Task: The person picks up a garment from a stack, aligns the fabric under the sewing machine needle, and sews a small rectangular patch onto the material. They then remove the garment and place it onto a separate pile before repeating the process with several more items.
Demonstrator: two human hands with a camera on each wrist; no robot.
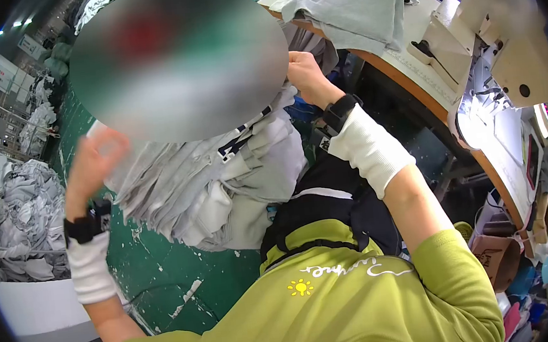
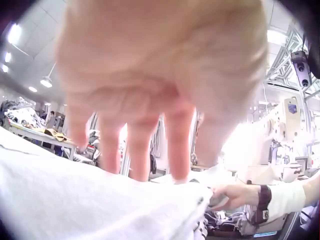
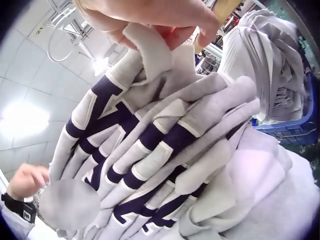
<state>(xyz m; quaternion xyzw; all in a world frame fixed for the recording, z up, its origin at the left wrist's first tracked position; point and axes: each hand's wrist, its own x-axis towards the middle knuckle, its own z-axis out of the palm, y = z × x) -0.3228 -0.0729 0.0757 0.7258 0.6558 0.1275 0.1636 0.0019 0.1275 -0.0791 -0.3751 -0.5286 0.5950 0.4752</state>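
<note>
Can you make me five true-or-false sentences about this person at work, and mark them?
1. The right hand holds gray cloth. True.
2. The person's shirt is red. False: it is yellow-green.
3. The floor is green. True.
4. Both wrists are bare. False: each wears a black strap.
5. The stack of cloth in the right wrist view sits in a blue basket. True.

Right of left grip (image 1: pixel 89 169), grey fabric (image 1: pixel 190 186) blocks passage.
</note>
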